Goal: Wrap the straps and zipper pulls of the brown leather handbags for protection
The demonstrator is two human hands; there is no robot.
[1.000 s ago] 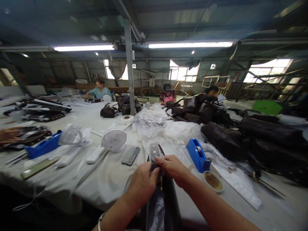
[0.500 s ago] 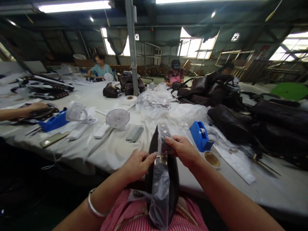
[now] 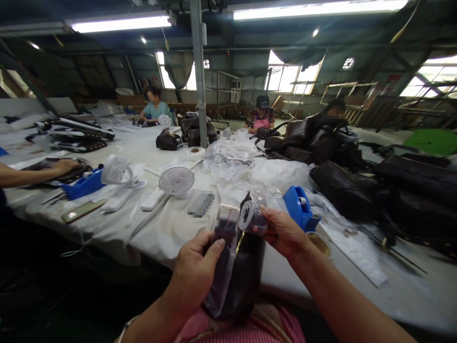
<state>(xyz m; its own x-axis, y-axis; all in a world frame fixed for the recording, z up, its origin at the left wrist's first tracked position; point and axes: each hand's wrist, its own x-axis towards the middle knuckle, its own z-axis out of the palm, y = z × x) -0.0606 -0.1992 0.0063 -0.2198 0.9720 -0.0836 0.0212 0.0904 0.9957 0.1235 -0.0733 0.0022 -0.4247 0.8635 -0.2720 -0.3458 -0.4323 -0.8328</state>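
The left hand (image 3: 195,269) is closed around the dark bag (image 3: 250,271). The thumb lies across the front and the other fingers go behind it, where they cannot be seen. The bag stands up tall between the two hands, and its bottom hangs below the left hand, near the person's lap. Clear plastic (image 3: 223,281) covers the side of the bag that the left hand holds, so the thumb presses on the plastic and not on the bare bag.

The right hand (image 3: 285,233) is up higher, on the other side of the bag. Its thumb and fingers are closed tight on the strap (image 3: 252,216). The strap is curled over at the top of the bag and has clear plastic around it too. It sticks out from the fingertips toward the left hand. The two hands are close but do not touch.

Just past the right hand stands a blue tape holder (image 3: 299,206). A small round dish (image 3: 321,244) peeks out from behind the right wrist. Both sit on the white table (image 3: 171,233). Farther off past the left hand is a little white fan (image 3: 176,179). Off to the right hand's side lies a pile of dark bags (image 3: 342,190). Far off on the left hand's side, another person's hand (image 3: 66,166) rests on the table.
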